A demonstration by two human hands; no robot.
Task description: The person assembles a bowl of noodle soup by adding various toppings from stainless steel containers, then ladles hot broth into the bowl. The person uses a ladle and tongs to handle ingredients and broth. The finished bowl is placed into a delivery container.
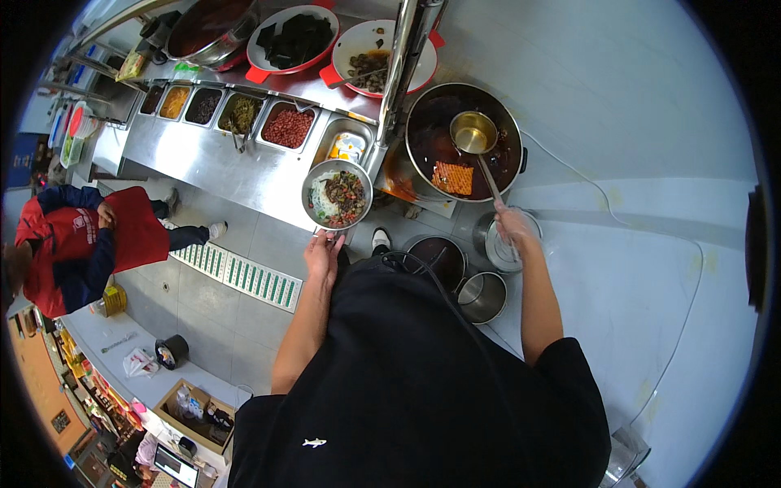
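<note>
My left hand grips the near side of a round metal pan, apparently by a short handle. White noodles lie in it, topped with dark mince and chopped red and green bits. My right hand is closed around the long handle of a metal ladle. The ladle's bowl, with some clear yellowish liquid in it, is over a large pot of dark red-brown broth. A scored orange-brown slab of food sits in the broth near the pot's front edge.
Topping trays, among them one of red peanuts, line the steel counter. Two red-handled white bowls stand on the shelf above, beside a steel post. Lidded and open pots stand below. A person in a red apron stands left.
</note>
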